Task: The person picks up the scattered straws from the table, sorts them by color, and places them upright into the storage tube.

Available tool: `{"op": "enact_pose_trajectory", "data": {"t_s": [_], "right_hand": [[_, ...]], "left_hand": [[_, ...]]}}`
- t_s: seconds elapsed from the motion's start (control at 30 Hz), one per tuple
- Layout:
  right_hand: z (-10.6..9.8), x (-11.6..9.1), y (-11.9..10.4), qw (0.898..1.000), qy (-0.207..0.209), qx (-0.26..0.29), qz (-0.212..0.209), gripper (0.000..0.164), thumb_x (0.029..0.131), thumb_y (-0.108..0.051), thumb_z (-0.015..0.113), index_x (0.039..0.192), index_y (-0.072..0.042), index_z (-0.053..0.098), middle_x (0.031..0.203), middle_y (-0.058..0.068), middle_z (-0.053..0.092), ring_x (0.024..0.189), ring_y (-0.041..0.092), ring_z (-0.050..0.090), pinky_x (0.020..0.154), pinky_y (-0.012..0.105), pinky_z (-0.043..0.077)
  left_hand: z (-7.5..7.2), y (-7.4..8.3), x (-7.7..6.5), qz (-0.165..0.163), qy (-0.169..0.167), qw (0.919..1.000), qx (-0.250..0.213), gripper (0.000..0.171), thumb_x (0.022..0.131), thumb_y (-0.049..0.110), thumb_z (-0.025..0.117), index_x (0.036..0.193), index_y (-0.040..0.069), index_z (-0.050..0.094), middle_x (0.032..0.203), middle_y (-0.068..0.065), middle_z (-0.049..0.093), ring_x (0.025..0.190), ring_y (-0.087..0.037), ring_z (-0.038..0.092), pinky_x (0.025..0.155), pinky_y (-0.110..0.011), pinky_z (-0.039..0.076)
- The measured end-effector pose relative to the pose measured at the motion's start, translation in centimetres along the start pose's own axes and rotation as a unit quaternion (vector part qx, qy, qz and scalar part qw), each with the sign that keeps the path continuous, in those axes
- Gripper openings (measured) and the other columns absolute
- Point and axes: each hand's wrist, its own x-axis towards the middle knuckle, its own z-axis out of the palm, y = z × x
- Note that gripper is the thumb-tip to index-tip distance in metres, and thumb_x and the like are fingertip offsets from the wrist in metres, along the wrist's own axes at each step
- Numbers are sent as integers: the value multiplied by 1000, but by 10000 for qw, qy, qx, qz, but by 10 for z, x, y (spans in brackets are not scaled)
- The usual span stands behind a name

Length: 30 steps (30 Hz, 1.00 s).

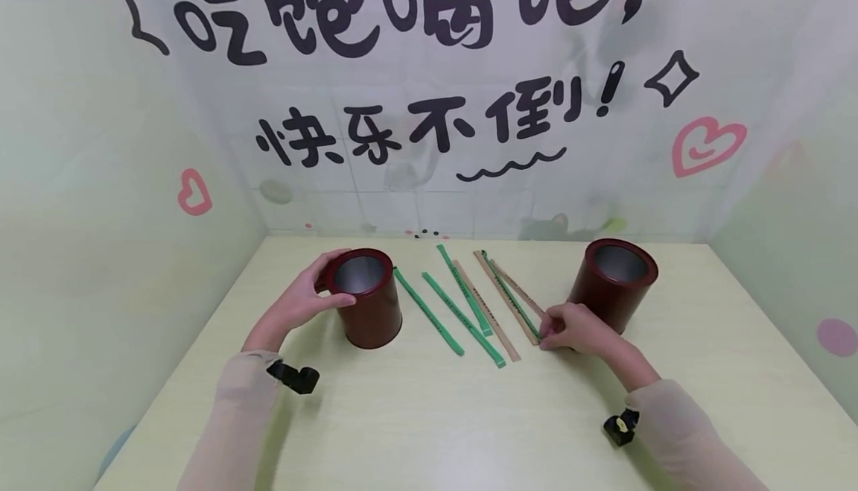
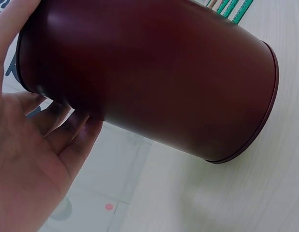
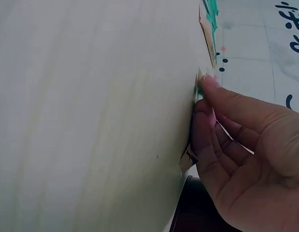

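Note:
On the left, a dark red open-topped canister stands on the table. My left hand holds it near its top, the thumb along the rim and the fingers round its far side; the left wrist view shows those fingers against the canister wall. At the right of the row of sticks, my right hand pinches the near end of a slim green paper-wrapped stick between thumb and fingers. A brown wrapped stick lies beside it, and another brown stick reaches under the fingertips.
A second dark red canister stands just behind my right hand. Between the canisters lie several green sticks and a brown stick. A printed cloth backdrop rises at the back edge of the pale table.

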Motion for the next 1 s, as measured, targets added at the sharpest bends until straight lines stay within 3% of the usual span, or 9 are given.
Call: {"op": "enact_pose_trajectory", "data": {"t_s": [0.27, 0.37, 0.47, 0.53, 0.63, 0.73, 0.83, 1.0], "right_hand": [[1, -4, 2, 9992, 289, -39, -289, 10, 86, -15, 77, 82, -13, 68, 78, -3, 68, 69, 5, 55, 60, 21, 46], [1, -7, -2, 9958, 722, 10, -554, 11, 87, -11, 75, 83, -13, 65, 86, 1, 69, 77, 9, 63, 64, 22, 50], [1, -10, -10, 9851, 1474, 74, -879, 13, 87, -5, 74, 83, -13, 64, 99, 8, 71, 85, 17, 69, 68, 23, 51], [0, -11, -18, 9733, 2049, 156, -1022, 14, 87, -2, 72, 82, -12, 63, 106, 12, 73, 85, 15, 71, 69, 21, 53], [-3, -12, -30, 9499, 2844, 519, -1185, 13, 87, 2, 68, 81, -8, 62, 106, 15, 75, 81, 0, 69, 68, 14, 53], [-5, -11, -41, 9242, 3414, 1081, -1328, 11, 87, 6, 66, 82, -2, 61, 101, 19, 76, 81, -12, 66, 67, 10, 53], [-7, -10, -50, 8971, 3853, 1641, -1407, 8, 86, 9, 67, 85, 4, 61, 98, 21, 75, 79, -12, 67, 64, 9, 52], [-19, -7, -64, 8523, 4341, 2581, -1363, 8, 86, 10, 67, 91, 12, 61, 91, -2, 76, 74, -4, 71, 66, 14, 56]], "left_hand": [[1, 0, 1, 7, -24, 10000, -2, 77, 87, 14, 77, 151, 11, 36, 145, -17, 49, 125, -35, 53, 100, -30, 46], [1, 1, 1, -9, -37, 10000, -5, 76, 87, 15, 77, 151, 11, 36, 145, -17, 49, 125, -34, 53, 102, -35, 46], [0, 0, 1, -20, -45, 10000, -5, 76, 87, 15, 77, 151, 11, 36, 145, -17, 49, 125, -34, 52, 102, -34, 46], [-1, -1, 2, -22, -42, 10000, -6, 76, 87, 14, 76, 151, 11, 36, 145, -17, 49, 125, -33, 52, 101, -29, 45], [-1, -2, 2, -25, -45, 10000, -25, 76, 87, 14, 76, 151, 11, 36, 146, -17, 49, 126, -33, 52, 98, -21, 45], [-1, -2, 1, -42, -44, 10000, -53, 76, 87, 14, 76, 152, 12, 35, 146, -17, 48, 126, -34, 52, 97, -18, 44], [0, -1, 1, -63, -56, 9999, -67, 76, 87, 14, 76, 152, 12, 35, 146, -17, 48, 127, -34, 51, 97, -18, 44], [0, 1, 1, -49, -86, 9999, -60, 77, 87, 14, 76, 152, 11, 35, 146, -17, 48, 126, -33, 51, 97, -18, 43]]}}
